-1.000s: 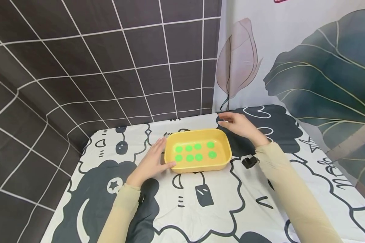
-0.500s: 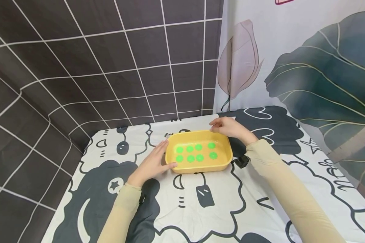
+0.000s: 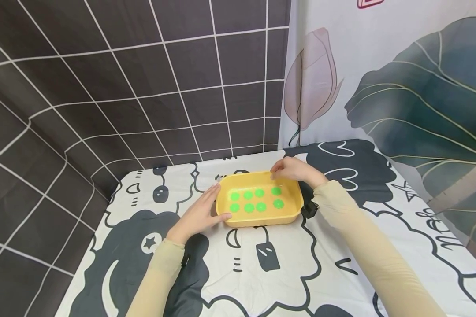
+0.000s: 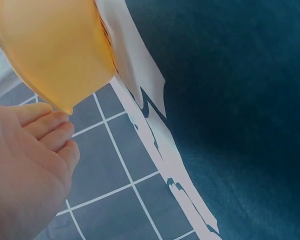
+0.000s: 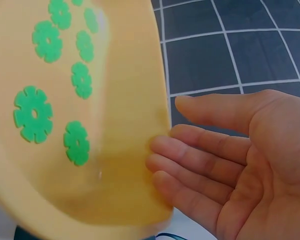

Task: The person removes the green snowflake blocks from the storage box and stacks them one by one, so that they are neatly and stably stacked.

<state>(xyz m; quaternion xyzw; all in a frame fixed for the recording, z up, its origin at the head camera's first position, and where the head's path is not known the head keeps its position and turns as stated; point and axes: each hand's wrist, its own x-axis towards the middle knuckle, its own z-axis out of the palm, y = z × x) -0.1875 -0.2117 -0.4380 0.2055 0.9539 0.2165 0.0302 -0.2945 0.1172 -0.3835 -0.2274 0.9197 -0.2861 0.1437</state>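
Observation:
A yellow plastic basin [image 3: 262,223] lies on the patterned cloth in the head view. On its floor are several flat green snowflake discs [image 3: 249,208], notched at the edge with a small centre hole, in two rows. My left hand [image 3: 198,215] rests against the basin's left end, fingers along the outside and thumb at the near left corner. My right hand [image 3: 293,170] is at the far rim toward the right, its fingers bent loosely. In the right wrist view its fingertips [image 5: 162,145] overlap the basin's rim, and nothing shows between thumb and fingers.
A black and white cartoon cloth [image 3: 238,281] covers the table. A dark grid-patterned curtain [image 3: 143,88] hangs behind and to the left. A white curtain printed with leaves [image 3: 420,88] hangs at the right.
My right hand has moved left and toward me, from beyond the basin's far right corner to its far rim. The left hand and the discs have stayed in place.

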